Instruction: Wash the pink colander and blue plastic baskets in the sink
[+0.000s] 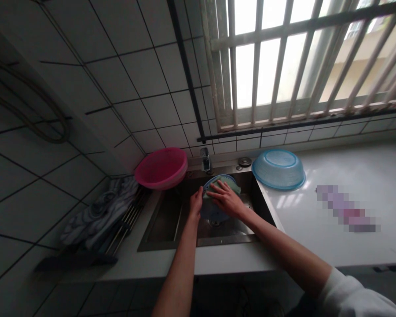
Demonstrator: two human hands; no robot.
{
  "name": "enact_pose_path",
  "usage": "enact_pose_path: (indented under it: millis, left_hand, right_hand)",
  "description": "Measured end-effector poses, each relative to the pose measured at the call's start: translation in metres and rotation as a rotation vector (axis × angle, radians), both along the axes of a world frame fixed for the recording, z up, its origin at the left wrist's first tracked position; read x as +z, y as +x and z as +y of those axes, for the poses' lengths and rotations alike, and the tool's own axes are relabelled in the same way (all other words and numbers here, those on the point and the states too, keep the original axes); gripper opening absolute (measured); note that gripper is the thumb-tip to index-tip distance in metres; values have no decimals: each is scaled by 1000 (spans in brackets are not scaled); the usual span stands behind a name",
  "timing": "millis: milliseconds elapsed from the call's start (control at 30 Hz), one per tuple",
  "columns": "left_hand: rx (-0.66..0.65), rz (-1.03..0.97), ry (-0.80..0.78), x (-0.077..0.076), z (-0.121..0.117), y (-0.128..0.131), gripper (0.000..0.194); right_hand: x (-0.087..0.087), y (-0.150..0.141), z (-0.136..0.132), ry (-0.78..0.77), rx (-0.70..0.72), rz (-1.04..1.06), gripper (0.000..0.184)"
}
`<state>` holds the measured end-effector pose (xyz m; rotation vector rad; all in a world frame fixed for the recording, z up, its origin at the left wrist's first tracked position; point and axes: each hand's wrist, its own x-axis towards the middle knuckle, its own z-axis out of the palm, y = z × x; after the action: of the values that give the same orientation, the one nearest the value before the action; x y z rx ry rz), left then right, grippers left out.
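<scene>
Tiled kitchen corner: two hands working at a bowl in the sink

White tiles and a barred window (pixel 277 66) are framing a pale surface (pixel 303 237) with a metal sink (pixel 231 240) set into it. Over the sink, the left hand (pixel 196 202) is clamping the edge of a tilted, blue-rimmed bowl (pixel 213 211). Against the bowl, the right hand (pixel 226 197) is lying flat on a green cloth (pixel 233 185), its fingers slightly apart. Behind them the faucet (pixel 205 159) is standing at the sink's back edge. To its left, a pink basin (pixel 161 169) is leaning over the sink's rear corner, its inside showing. To the right, a translucent blue basin (pixel 279 169) is resting upside down on the surface, its contents, if any, not being clear. Striped fabric (pixel 99 211) is lying at the far left.
</scene>
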<state>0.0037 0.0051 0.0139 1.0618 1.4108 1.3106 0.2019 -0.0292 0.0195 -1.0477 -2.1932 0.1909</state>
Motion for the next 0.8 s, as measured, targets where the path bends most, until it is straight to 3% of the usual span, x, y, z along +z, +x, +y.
enact_pose_path:
  millis: [100,200,267,367,467,567,633,800]
  left_hand:
    - [-25,23,-10,-3,0,0,83]
    - [-76,142,-15,-3,0,3,71]
    - [-20,336,43,-1,-1,6,55]
    - [144,630,187,6,-4,9,31]
    - [166,732,110,10,-7,8,34]
    - [119,661,-32,10,-5,3,40]
    - [83,492,-28,7,-3,1,53]
    - [37,25,-27,2,-1,5,82]
  right_hand:
    - [3,0,-3,15,35,-51,49]
    - [-3,12,6,-67,-95,-7,51]
    - [-7,15,10,-97,-149,-8,53]
    - [-10,3,6,-66,-107,-54,54]
    - [-8,-17,-5,-6,-23,-94,57]
    - [-5,-23,-10,22,63,-122,59]
    - [-5,-14,-6,17,89,-106,55]
    - [-11,22,15,-122,-113,135,49]
